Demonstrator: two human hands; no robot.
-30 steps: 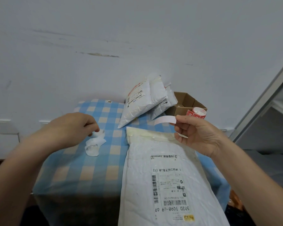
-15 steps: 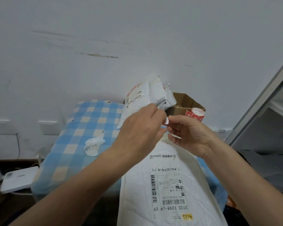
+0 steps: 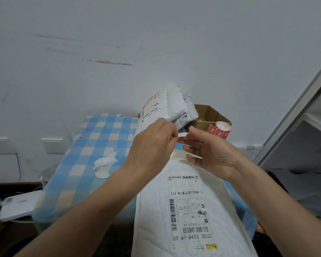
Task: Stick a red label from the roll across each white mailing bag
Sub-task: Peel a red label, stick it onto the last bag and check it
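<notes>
White wall (image 3: 156, 43); blue-checked tablecloth (image 3: 93, 141) under white mailing bag (image 3: 156, 210).

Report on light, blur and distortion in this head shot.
Head view: soft, even light, no glare or hard shadows; wide-angle bending tilts the shelf frame at right; the left hand, right hand and the white strip they pinch look slightly smeared; large digits on the shipping label of the near mailing bag read clearly, fine print does not.
</notes>
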